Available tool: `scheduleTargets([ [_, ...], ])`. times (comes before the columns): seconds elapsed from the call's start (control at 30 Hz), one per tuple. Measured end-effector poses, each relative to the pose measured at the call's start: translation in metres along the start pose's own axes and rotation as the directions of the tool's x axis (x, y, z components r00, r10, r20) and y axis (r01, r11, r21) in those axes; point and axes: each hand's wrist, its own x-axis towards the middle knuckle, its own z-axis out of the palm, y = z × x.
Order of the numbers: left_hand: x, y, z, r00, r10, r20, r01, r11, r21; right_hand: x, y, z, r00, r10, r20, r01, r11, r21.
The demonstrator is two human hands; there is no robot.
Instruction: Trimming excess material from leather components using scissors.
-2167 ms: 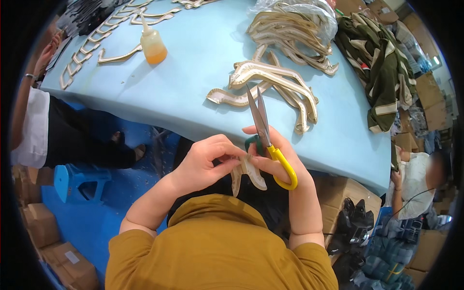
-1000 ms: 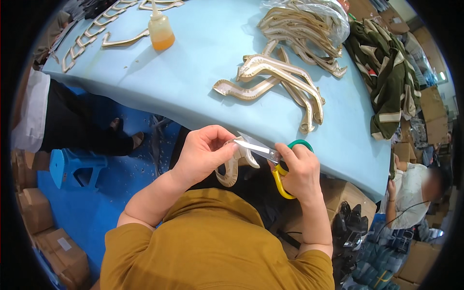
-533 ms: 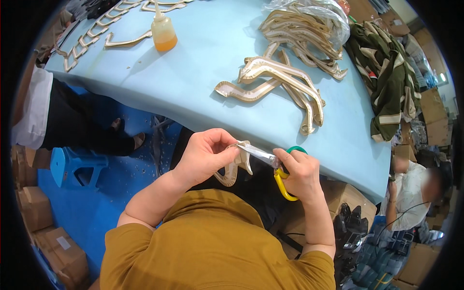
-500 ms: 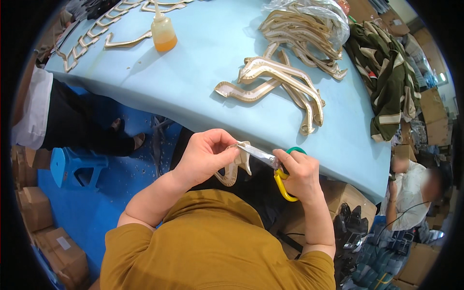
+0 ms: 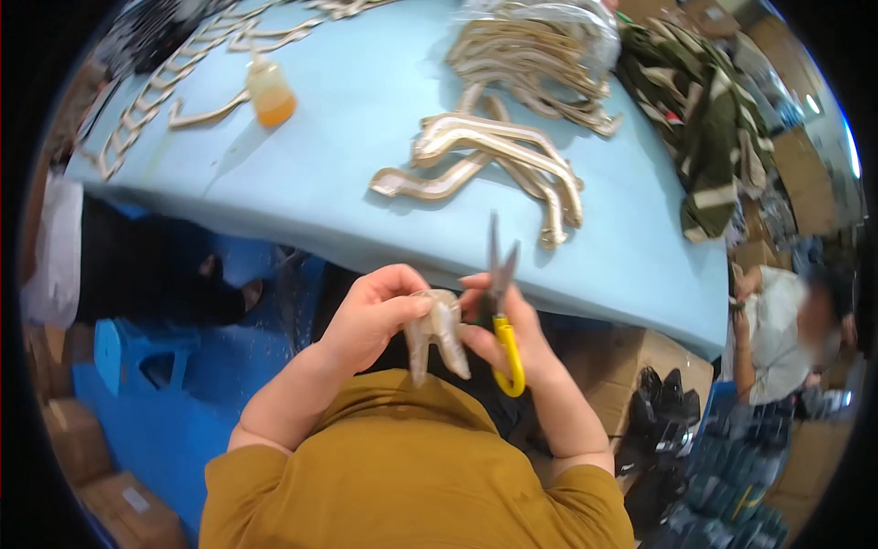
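Observation:
In front of my chest, my left hand pinches a folded beige and white fabric strip at its top, and the two ends hang down. My right hand holds a pair of scissors with a yellow handle loop; the green part is mostly hidden. The blades point up and away from me, slightly apart. The right fingertips are close beside the strip; whether they grip it I cannot tell. Beyond my hands, several similar loose strips lie crossed on the light blue table.
A bigger pile of strips lies behind, partly under clear plastic. A bottle of amber liquid stands at the left. Green and beige garments hang over the right edge. A blue stool and cartons are on the floor. Other people are at both sides.
The scissors have swung from pointing left at the strip to pointing upward, away from it. My right hand has come left towards the strip, which now hangs with both ends down. My view has shifted.

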Motion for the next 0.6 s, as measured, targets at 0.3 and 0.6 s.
scheduleTargets([
  [0.3,0.011,-0.019,0.018,0.992,0.085,-0.093,-0.088,0.996,-0.029,-0.008,0.002,0.028,0.971,-0.070,-0.227,0.171,0.870,0.462],
  [0.6,0.027,-0.082,0.027,0.944,-0.093,0.318,-0.027,0.934,0.355,-0.003,-0.017,0.001,0.829,0.158,-0.536,0.394,0.515,0.761],
])
